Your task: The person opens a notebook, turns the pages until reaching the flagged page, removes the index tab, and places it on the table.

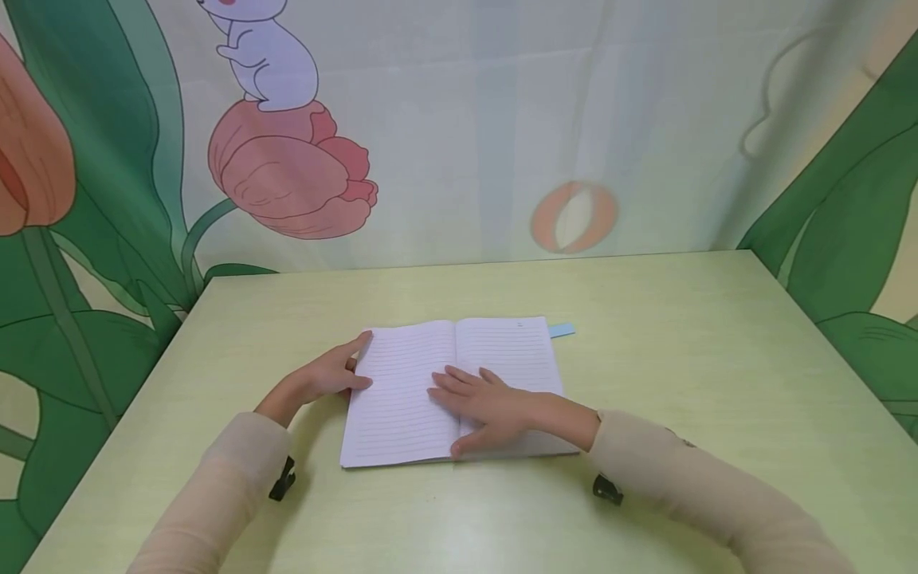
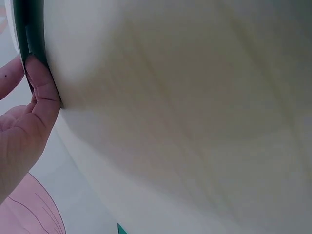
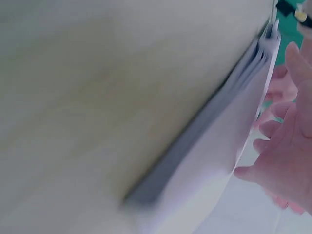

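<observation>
An open notebook (image 1: pixel 402 399) with lined pages lies on the table, its spine running away from me. My left hand (image 1: pixel 326 375) grips its left edge, the thumb over the page margin and the other fingers at the side and partly hidden. From the left wrist, that hand (image 2: pixel 29 117) shows with a finger tucked against the dark cover (image 2: pixel 34 29). Palm down, my right hand (image 1: pixel 491 406) rests on the pages across the centre fold with its fingers spread. In the right wrist view the right hand (image 3: pixel 287 151) extends over the page, and the loose page edges (image 3: pixel 214 122) fan slightly.
A light blue tab (image 1: pixel 562 330) sticks out past the notebook's upper right. The pale table (image 1: pixel 681 335) stretches around it, with a printed curtain (image 1: pixel 459 143) behind. Black clips (image 1: pixel 608 489) sit under the sleeves at both wrists.
</observation>
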The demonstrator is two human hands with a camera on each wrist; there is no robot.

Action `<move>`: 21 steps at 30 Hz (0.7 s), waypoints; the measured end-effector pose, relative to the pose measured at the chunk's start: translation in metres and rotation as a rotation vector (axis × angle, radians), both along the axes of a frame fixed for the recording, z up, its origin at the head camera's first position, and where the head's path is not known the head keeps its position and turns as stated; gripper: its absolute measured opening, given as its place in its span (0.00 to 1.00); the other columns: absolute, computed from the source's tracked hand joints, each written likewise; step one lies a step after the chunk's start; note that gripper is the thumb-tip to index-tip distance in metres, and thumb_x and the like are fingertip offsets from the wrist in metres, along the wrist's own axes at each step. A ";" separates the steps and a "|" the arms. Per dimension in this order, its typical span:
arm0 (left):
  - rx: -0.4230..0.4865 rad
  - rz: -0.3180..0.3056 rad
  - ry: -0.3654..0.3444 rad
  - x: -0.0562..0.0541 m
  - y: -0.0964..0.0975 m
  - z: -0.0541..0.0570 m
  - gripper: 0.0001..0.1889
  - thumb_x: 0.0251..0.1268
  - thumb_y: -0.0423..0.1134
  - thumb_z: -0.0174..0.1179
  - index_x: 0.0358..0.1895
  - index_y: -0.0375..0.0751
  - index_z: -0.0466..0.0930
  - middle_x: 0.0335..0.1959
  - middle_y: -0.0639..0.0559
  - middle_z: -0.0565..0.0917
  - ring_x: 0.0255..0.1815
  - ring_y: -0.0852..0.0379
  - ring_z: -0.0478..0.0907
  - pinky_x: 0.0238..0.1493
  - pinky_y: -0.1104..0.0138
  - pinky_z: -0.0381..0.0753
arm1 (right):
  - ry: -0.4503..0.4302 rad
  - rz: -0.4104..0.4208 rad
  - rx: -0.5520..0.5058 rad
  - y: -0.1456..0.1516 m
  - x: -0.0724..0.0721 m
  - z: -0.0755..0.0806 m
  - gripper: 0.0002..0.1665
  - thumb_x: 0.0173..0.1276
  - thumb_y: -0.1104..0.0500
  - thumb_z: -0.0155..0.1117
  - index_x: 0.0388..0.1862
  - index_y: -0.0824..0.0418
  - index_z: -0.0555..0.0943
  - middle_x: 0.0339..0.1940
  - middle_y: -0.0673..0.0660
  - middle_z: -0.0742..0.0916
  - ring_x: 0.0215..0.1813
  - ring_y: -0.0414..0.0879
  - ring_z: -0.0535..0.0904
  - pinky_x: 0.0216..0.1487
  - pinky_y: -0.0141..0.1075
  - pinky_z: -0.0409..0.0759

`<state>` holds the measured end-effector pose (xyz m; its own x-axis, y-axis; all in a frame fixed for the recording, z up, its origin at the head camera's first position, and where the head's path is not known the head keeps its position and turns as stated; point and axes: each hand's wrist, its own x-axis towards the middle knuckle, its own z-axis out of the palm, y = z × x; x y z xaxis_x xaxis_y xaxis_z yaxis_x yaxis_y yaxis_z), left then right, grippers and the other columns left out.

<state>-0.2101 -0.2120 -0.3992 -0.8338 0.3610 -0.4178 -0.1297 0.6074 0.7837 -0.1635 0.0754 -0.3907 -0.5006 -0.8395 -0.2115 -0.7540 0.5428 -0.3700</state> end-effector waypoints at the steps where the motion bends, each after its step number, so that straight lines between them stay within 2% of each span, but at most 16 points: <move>1: -0.002 0.001 0.001 0.000 0.000 0.000 0.43 0.61 0.27 0.55 0.72 0.38 0.33 0.35 0.39 0.76 0.29 0.54 0.74 0.32 0.65 0.74 | 0.009 -0.021 -0.004 0.004 -0.004 -0.001 0.49 0.62 0.38 0.55 0.73 0.58 0.48 0.73 0.57 0.49 0.73 0.51 0.36 0.63 0.59 0.40; 8: -0.035 0.001 0.008 0.000 0.000 0.001 0.43 0.61 0.29 0.56 0.72 0.39 0.34 0.33 0.40 0.75 0.29 0.54 0.73 0.33 0.65 0.73 | 0.031 -0.258 0.032 0.036 -0.030 -0.006 0.51 0.65 0.36 0.48 0.73 0.63 0.40 0.73 0.61 0.44 0.72 0.55 0.34 0.63 0.61 0.38; 13: -0.036 0.011 -0.003 0.001 0.000 0.001 0.43 0.61 0.29 0.56 0.72 0.39 0.35 0.35 0.40 0.75 0.30 0.53 0.74 0.33 0.66 0.73 | 0.077 -0.419 0.047 0.057 -0.050 -0.011 0.51 0.66 0.38 0.47 0.71 0.70 0.41 0.72 0.66 0.46 0.72 0.58 0.36 0.61 0.64 0.40; 16: -0.031 0.012 -0.008 0.000 0.001 0.000 0.43 0.61 0.29 0.55 0.72 0.39 0.34 0.36 0.40 0.76 0.30 0.53 0.74 0.33 0.65 0.74 | 0.075 -0.467 0.077 0.066 -0.057 -0.015 0.51 0.66 0.38 0.47 0.71 0.71 0.41 0.72 0.66 0.47 0.72 0.58 0.37 0.60 0.65 0.39; 21: -0.040 0.016 -0.008 -0.001 0.001 -0.001 0.43 0.61 0.29 0.56 0.72 0.40 0.35 0.36 0.40 0.75 0.30 0.54 0.74 0.33 0.65 0.74 | 0.041 -0.478 0.103 0.074 -0.062 -0.020 0.51 0.67 0.37 0.46 0.71 0.70 0.41 0.72 0.66 0.47 0.72 0.58 0.37 0.60 0.65 0.37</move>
<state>-0.2109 -0.2112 -0.4001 -0.8355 0.3310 -0.4386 -0.1458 0.6360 0.7578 -0.2253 0.1489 -0.4106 -0.8345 -0.4893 -0.2535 -0.4241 0.8640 -0.2714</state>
